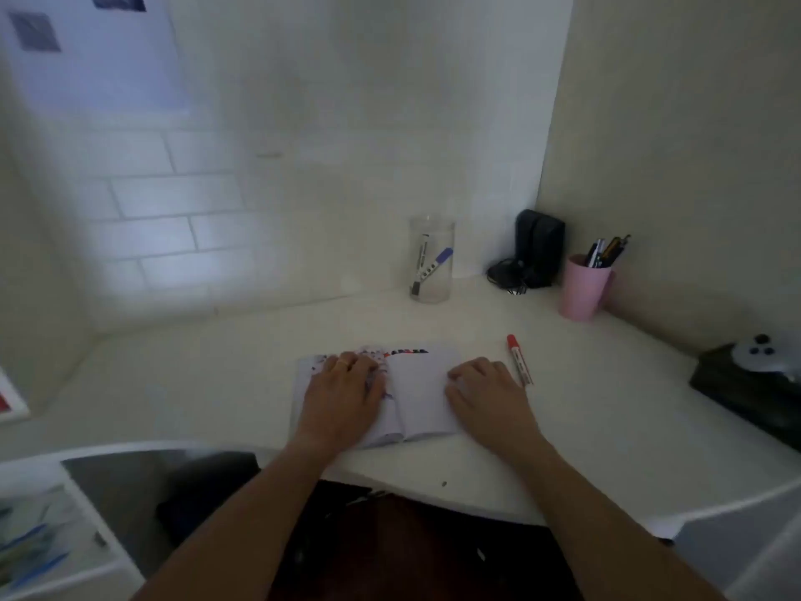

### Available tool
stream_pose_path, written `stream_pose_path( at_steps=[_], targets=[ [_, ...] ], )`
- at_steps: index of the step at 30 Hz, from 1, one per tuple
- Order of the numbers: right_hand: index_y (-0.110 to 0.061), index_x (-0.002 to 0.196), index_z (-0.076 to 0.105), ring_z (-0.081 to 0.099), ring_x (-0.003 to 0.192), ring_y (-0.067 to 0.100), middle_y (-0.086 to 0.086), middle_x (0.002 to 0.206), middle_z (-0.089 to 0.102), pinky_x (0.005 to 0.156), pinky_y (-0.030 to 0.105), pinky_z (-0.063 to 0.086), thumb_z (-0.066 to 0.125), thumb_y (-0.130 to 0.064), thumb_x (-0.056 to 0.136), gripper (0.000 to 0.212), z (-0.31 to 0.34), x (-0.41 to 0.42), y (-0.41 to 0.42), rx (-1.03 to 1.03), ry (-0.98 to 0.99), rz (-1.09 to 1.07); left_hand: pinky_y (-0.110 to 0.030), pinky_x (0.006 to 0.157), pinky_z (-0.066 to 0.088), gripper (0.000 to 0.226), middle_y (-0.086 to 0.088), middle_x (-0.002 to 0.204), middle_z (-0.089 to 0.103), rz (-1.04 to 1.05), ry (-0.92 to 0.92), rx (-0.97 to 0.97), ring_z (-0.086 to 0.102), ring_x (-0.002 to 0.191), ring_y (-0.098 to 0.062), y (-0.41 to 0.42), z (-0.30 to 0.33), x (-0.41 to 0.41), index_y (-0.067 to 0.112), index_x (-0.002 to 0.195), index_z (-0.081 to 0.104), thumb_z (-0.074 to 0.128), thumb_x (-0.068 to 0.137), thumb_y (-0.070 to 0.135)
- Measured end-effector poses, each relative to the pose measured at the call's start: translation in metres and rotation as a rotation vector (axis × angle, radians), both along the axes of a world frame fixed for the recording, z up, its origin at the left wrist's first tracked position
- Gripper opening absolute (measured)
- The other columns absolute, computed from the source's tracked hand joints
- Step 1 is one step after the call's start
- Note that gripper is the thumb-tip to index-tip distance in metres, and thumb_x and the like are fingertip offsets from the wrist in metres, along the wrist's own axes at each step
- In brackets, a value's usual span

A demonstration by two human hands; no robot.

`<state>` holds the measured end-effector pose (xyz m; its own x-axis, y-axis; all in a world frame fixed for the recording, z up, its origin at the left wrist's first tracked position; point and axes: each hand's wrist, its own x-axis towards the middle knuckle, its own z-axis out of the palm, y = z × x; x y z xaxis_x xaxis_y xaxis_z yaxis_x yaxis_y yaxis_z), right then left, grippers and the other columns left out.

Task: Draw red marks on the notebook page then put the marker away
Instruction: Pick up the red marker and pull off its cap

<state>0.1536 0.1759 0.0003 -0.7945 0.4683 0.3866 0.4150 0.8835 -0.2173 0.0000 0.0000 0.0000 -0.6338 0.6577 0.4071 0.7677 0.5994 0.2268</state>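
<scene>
A small notebook (418, 388) lies open on the white desk, its right page blank and coloured marks showing along the left page and top edge. My left hand (344, 394) rests flat on the left page. My right hand (485, 394) presses flat on the right page's outer edge. A red marker (519, 360) with its cap on lies on the desk just right of the notebook, a finger's width from my right hand. Neither hand holds anything.
A clear jar (432, 258) with two markers stands at the back of the desk. A pink cup (584, 286) of pens and a black speaker (537, 247) sit in the right corner. A dark box with a controller (756, 375) lies at far right.
</scene>
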Motion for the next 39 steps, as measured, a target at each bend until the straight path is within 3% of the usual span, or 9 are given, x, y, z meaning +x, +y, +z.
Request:
stream_pose_path(
  at_steps=[6, 11, 14, 17, 22, 27, 32, 36, 39],
  targets=[
    [-0.021, 0.104, 0.071, 0.061, 0.094, 0.028, 0.003, 0.105, 0.07, 0.083, 0.04, 0.054, 0.054, -0.036, 0.09, 0.027, -0.005, -0.003, 0.006, 0.006, 0.035, 0.003, -0.043, 0.085, 0.054, 0.04, -0.008, 0.107, 0.069, -0.023, 0.055, -0.025, 0.061, 0.101, -0.033, 0.003, -0.004, -0.002, 0.018, 0.104, 0.067, 0.037, 0.095, 0.043],
    [-0.024, 0.11, 0.069, 0.059, 0.103, 0.026, 0.0, 0.11, 0.066, 0.09, 0.039, 0.051, 0.046, -0.044, 0.093, 0.035, 0.0, -0.009, 0.017, -0.033, -0.005, 0.047, -0.043, 0.082, 0.054, 0.035, -0.01, 0.099, 0.064, -0.117, 0.169, -0.222, 0.061, 0.087, -0.033, 0.006, 0.005, -0.017, 0.014, 0.099, 0.061, 0.036, 0.098, 0.038],
    [-0.026, 0.118, 0.067, 0.058, 0.116, 0.026, 0.0, 0.118, 0.065, 0.098, 0.038, 0.047, 0.053, -0.044, 0.097, 0.031, 0.014, -0.013, 0.037, -0.124, 0.056, -0.023, -0.046, 0.085, 0.051, 0.048, -0.009, 0.104, 0.06, -0.194, 0.084, -0.458, 0.058, 0.091, -0.032, 0.007, 0.022, -0.033, 0.014, 0.103, 0.059, 0.023, 0.096, 0.046],
    [-0.017, 0.118, 0.066, 0.061, 0.105, 0.035, 0.011, 0.113, 0.065, 0.083, 0.042, 0.053, 0.065, -0.037, 0.09, 0.035, 0.019, -0.014, 0.064, 0.004, 0.082, -0.251, -0.042, 0.094, 0.046, 0.068, -0.003, 0.116, 0.054, -0.221, -0.029, -0.581, 0.054, 0.106, -0.027, 0.007, 0.041, -0.038, 0.02, 0.115, 0.053, 0.012, 0.083, 0.063],
    [-0.012, 0.123, 0.051, 0.063, 0.1, 0.033, 0.013, 0.113, 0.061, 0.079, 0.041, 0.056, 0.046, -0.029, 0.1, 0.029, 0.021, -0.025, 0.074, -0.022, -0.166, -0.408, -0.038, 0.091, 0.05, 0.074, 0.005, 0.124, 0.052, -0.25, -0.112, -0.577, 0.056, 0.114, -0.019, 0.007, 0.06, -0.047, 0.032, 0.126, 0.049, 0.017, 0.074, 0.074],
    [-0.02, 0.12, 0.059, 0.067, 0.08, 0.023, 0.006, 0.104, 0.067, 0.069, 0.038, 0.058, 0.054, -0.024, 0.101, 0.02, 0.04, -0.069, 0.069, -0.107, 0.122, -0.134, -0.031, 0.073, 0.045, 0.035, 0.009, 0.099, 0.066, -0.22, -0.104, -0.38, 0.058, 0.084, -0.011, 0.034, 0.062, -0.084, 0.029, 0.098, 0.066, 0.045, 0.098, 0.057],
    [-0.025, 0.104, 0.071, 0.073, 0.06, 0.015, -0.007, 0.092, 0.072, 0.052, 0.025, 0.061, 0.07, -0.026, 0.094, 0.01, 0.053, -0.115, 0.044, -0.563, 0.26, 0.174, -0.036, 0.078, 0.057, 0.015, 0.013, 0.093, 0.069, -0.234, -0.105, 0.02, 0.065, 0.081, -0.01, 0.072, 0.056, -0.118, 0.027, 0.101, 0.073, 0.061, 0.094, 0.035],
    [-0.02, 0.085, 0.078, 0.076, 0.064, 0.012, -0.002, 0.08, 0.08, 0.062, 0.024, 0.063, 0.087, -0.024, 0.078, 0.012, 0.039, -0.121, 0.046, -0.705, 0.39, 0.141, -0.032, 0.086, 0.059, 0.038, 0.007, 0.111, 0.072, -0.502, -0.336, 0.307, 0.068, 0.101, -0.012, 0.087, 0.055, -0.129, 0.022, 0.111, 0.072, 0.067, 0.077, 0.004],
    [-0.019, 0.086, 0.084, 0.076, 0.071, 0.01, -0.002, 0.079, 0.082, 0.066, 0.018, 0.06, 0.087, -0.014, 0.074, 0.013, 0.032, -0.117, 0.053, -0.83, 0.472, 0.126, -0.025, 0.082, 0.057, 0.029, 0.011, 0.105, 0.074, -0.621, -0.176, 0.281, 0.07, 0.095, -0.008, 0.088, 0.043, -0.132, 0.023, 0.113, 0.073, 0.076, 0.086, 0.016]
  ],
)
